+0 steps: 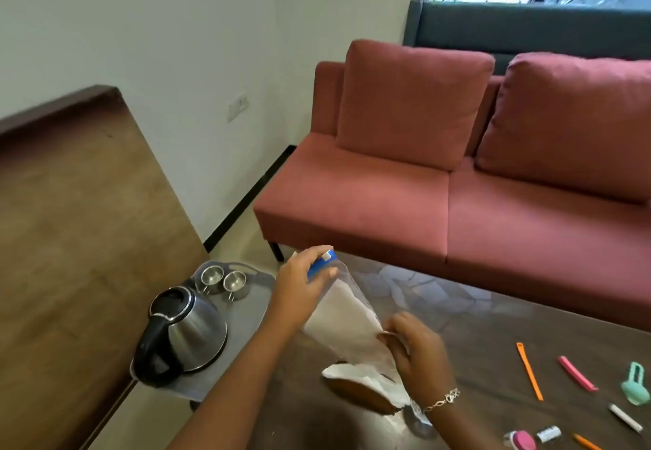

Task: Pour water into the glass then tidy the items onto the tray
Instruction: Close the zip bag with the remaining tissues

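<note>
Grey is the colour of the tray [252,312], and it sits on the left, between a big brown wooden top [70,220] and a dark table [493,326]. A shiny steel kettle [186,333] with a black handle stands upright on the near end of the tray. Two small steel cups [211,276] stand side by side at the far end of the tray, open side up. Both hands are over the dark table, just right of the tray. They hold a clear plastic bag [347,312] that has a blue strip along its top, and the bag looks whitish inside. The bag tilts, with its top far and left and its bottom near and right. The left hand [299,284] pinches the blue top with curled fingers. The right hand [419,351] has its fingers curled round the low end of the bag, and a silver bracelet [444,398] is on that wrist. Under the bag, something white and crumpled [352,375] lies on a brown oval thing [363,396]; what they are is hard to tell. On the near right of the table lie an orange stick [528,370], a pink clip [577,374] and a green clip [636,384], well apart from the tray. A red sofa [458,203] with two cushions stands on the far side of the table.
</note>
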Action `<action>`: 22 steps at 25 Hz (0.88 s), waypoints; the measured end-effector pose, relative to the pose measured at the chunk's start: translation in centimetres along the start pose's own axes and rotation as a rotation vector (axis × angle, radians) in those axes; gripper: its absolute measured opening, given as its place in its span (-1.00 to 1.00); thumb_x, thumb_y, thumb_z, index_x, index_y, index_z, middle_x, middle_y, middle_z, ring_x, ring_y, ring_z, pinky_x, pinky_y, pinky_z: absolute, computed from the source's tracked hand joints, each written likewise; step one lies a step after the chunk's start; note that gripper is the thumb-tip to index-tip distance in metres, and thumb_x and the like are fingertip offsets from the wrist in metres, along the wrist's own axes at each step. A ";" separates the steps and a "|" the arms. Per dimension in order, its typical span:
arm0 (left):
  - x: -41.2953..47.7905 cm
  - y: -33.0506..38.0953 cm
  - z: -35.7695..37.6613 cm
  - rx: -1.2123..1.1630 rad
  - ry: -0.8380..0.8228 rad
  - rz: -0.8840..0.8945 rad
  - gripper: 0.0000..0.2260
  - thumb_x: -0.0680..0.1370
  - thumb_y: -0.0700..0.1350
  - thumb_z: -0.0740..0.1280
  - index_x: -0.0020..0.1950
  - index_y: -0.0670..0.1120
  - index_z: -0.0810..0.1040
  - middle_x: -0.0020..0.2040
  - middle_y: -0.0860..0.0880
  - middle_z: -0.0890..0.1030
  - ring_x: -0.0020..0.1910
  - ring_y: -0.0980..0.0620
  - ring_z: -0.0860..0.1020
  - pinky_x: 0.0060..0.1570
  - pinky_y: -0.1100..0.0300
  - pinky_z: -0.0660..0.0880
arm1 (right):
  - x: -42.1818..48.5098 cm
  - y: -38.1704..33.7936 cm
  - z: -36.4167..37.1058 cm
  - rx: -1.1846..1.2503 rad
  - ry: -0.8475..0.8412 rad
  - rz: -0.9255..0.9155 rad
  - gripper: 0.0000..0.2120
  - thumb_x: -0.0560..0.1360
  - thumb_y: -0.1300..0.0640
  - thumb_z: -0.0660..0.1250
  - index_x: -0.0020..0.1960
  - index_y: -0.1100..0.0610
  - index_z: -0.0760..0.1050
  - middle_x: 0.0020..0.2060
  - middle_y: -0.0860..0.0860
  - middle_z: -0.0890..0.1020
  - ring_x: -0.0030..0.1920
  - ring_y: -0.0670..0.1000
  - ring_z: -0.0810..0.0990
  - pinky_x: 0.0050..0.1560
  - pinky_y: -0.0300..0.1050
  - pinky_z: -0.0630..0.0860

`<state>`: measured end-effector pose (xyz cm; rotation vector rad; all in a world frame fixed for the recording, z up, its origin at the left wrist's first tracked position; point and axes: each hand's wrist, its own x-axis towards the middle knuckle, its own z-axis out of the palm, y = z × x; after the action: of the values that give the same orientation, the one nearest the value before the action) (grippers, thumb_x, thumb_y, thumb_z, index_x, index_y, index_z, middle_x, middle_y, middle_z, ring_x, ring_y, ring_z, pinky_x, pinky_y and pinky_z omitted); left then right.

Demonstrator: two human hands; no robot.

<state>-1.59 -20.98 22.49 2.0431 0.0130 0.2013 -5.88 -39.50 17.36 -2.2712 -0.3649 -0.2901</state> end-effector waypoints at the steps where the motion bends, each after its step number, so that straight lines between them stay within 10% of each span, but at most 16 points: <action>1: 0.7 1.5 0.0 -0.025 0.025 0.046 -0.81 0.48 -0.24 0.37 0.09 -0.15 0.59 0.02 0.00 0.62 0.09 -0.04 0.57 0.25 0.05 0.42 | 0.8 0.0 -1.0 0.016 0.051 -0.014 -0.88 0.34 0.30 0.36 -0.34 0.24 0.47 -0.44 -0.06 0.45 -0.32 -0.07 0.39 -0.34 -0.22 0.30; 14: 6.7 19.5 -2.1 0.061 0.120 0.668 -0.93 0.49 -0.24 0.36 -0.08 -0.17 0.64 -0.18 -0.08 0.68 -0.17 -0.07 0.60 0.05 -0.11 0.51 | 14.5 -10.9 -16.1 0.363 0.384 -0.285 -0.81 0.42 0.25 0.38 0.02 0.10 0.57 -0.15 -0.08 0.64 -0.12 -0.16 0.62 -0.06 -0.42 0.51; 22: 8.1 25.2 -4.0 0.100 0.198 0.801 -0.91 0.48 -0.23 0.37 -0.07 -0.22 0.62 -0.21 -0.10 0.64 -0.19 0.02 0.58 -0.20 0.45 0.39 | 17.8 -15.9 -19.5 0.543 0.503 -0.340 -0.90 0.37 0.36 0.39 -0.12 0.30 0.61 -0.21 0.19 0.67 -0.17 0.08 0.65 -0.04 -0.12 0.59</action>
<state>3.85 -28.36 47.62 2.0196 -0.6898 0.9106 3.35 -41.00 46.68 -1.5327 -0.4907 -0.8118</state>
